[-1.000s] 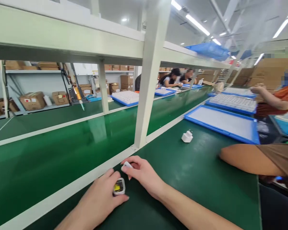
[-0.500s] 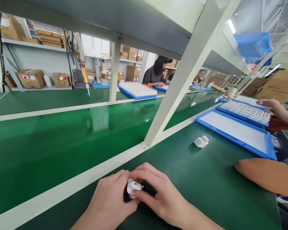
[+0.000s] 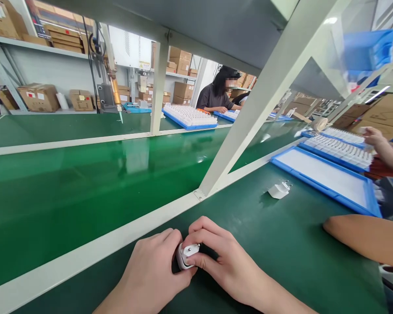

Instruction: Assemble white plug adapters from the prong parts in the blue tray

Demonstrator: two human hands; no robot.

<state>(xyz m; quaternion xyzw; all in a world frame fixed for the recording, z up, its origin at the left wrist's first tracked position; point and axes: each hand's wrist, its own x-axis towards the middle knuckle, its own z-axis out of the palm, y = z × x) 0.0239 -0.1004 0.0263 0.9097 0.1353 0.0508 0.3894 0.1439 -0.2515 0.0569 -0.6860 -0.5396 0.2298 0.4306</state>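
Both of my hands meet low in the middle over the dark green mat. Between them is a small white charger plug (image 3: pixel 187 254) with metal pins showing. My left hand (image 3: pixel 153 272) wraps its fingers around the plug's left side. My right hand (image 3: pixel 221 259) curls over its top and right side, fingers pressed on it. Much of the plug body is hidden by my fingers. A second white charger plug (image 3: pixel 279 190) lies loose on the mat further right, out of either hand's touch.
A white frame post (image 3: pixel 245 126) slants up from the belt rail. The green conveyor belt (image 3: pixel 68 187) runs left. Blue trays (image 3: pixel 327 176) lie at right, some holding white parts. A neighbour's forearm (image 3: pixel 363 240) rests at right. Other people work across the belt.
My hands came together: the open housing in my left hand and the white piece in my right are now one plug held by both. The view tilted down and shifted.
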